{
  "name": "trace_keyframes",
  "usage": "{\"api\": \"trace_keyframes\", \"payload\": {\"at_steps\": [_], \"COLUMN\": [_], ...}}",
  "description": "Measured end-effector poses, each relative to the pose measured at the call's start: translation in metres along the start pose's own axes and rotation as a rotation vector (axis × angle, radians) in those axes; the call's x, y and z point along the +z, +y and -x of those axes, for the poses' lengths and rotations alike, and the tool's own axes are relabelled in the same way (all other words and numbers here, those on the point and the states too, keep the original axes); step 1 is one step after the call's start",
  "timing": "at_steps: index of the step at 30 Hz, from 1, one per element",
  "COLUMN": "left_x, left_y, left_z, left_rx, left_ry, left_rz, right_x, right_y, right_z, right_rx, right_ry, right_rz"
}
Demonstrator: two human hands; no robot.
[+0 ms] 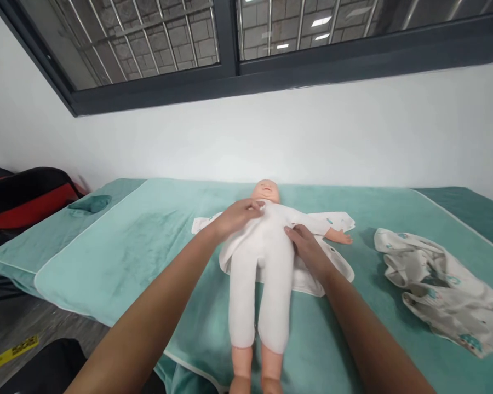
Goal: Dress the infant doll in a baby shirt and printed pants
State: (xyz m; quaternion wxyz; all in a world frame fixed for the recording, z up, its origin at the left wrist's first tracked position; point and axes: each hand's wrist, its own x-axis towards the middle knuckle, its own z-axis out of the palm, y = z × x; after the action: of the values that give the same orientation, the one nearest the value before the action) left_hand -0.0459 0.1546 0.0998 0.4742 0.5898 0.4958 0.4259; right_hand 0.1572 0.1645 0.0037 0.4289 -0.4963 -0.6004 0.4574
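A baby doll point(258, 273) lies on its back on a teal mat point(139, 246), head toward the wall. It wears a white body and an open white patterned garment point(332, 221) spread beneath it. My left hand point(237, 215) rests on the doll's upper chest near the neck, fingers curled on the garment's edge. My right hand point(306, 247) lies on the doll's side at the waist, fingers pressed together against the cloth.
A crumpled white patterned cloth point(439, 287) lies on the mat at the right. A small teal cloth point(89, 203) sits at the far left. A black and red bag point(24, 197) stands beyond the left edge. A white wall and window rise behind.
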Motion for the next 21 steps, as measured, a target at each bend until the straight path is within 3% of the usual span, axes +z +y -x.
{"api": "trace_keyframes", "payload": {"at_steps": [4, 5, 6, 9, 10, 15, 19, 21], "left_x": [0.017, 0.02, 0.023, 0.026, 0.026, 0.019, 0.014, 0.015], "left_y": [0.019, 0.018, 0.013, -0.019, -0.032, -0.083, -0.095, -0.096], "left_z": [0.058, 0.071, 0.083, 0.109, 0.115, 0.134, 0.129, 0.124], "left_rx": [-0.041, -0.001, 0.056, 0.213, 0.229, 0.211, 0.184, 0.127], "left_ry": [-0.365, -0.371, -0.307, 0.097, 0.182, 0.279, 0.396, 0.4], "left_rz": [-0.019, -0.018, -0.041, -0.231, -0.313, -0.54, -0.59, -0.554], "right_x": [-0.002, -0.003, -0.003, -0.003, -0.003, -0.005, -0.007, -0.008], "right_y": [0.002, 0.002, 0.003, 0.008, 0.009, 0.014, 0.015, 0.013], "right_z": [-0.001, -0.001, -0.001, -0.001, -0.001, -0.003, -0.006, -0.006], "right_rx": [0.086, 0.074, 0.06, 0.059, 0.068, 0.115, 0.139, 0.148], "right_ry": [-0.01, -0.011, -0.013, -0.018, -0.022, -0.04, 0.024, -0.009], "right_rz": [-0.115, -0.111, -0.109, -0.147, -0.163, -0.197, -0.06, -0.038]}}
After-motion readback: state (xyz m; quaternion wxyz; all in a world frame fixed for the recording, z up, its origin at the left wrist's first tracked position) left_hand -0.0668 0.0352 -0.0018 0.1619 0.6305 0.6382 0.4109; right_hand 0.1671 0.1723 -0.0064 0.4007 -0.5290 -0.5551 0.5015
